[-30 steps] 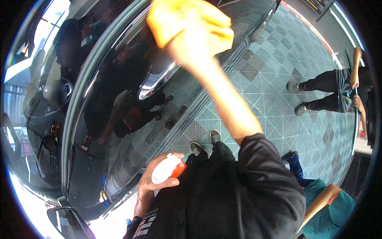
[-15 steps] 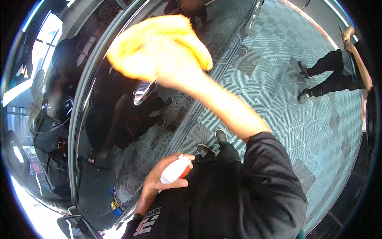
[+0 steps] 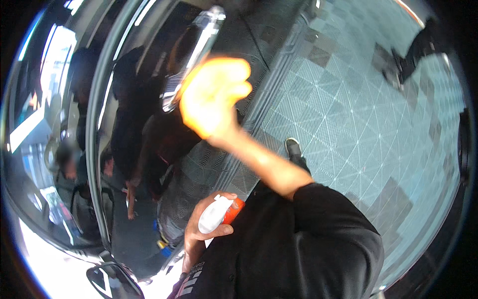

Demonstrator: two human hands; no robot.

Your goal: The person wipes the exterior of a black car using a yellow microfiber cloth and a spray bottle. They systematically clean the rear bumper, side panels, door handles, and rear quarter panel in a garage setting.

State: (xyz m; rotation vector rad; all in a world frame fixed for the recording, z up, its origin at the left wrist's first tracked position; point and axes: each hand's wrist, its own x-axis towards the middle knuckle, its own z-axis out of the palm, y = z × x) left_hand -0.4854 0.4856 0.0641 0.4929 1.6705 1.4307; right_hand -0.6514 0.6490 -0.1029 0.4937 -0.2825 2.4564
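My left hand (image 3: 193, 226) is wrapped round an orange spray bottle (image 3: 233, 211) with a white top, held close to my body and seen from above. An orange-yellow cloth (image 3: 211, 94), bunched up and washed out by glare, is in my right hand (image 3: 223, 132). That hand is smeared by motion and its fingers are mostly covered by the cloth. The cloth is at the black car door (image 3: 149, 164), just below and beside the chrome door handle (image 3: 191, 60); whether it touches the paint I cannot tell.
The glossy car side fills the left, with a window trim strip (image 3: 94, 124) and a side mirror (image 3: 112, 281) at lower left. A ribbed sill (image 3: 271, 84) runs along its bottom. Grey patterned floor tiles (image 3: 348, 129) lie to the right, where another person's leg (image 3: 418, 50) shows.
My right hand has drawn the cloth down from above the door handle, uncovering the handle, and the cloth is more bunched. My view and stance have shifted. The other person has moved partly out of view.
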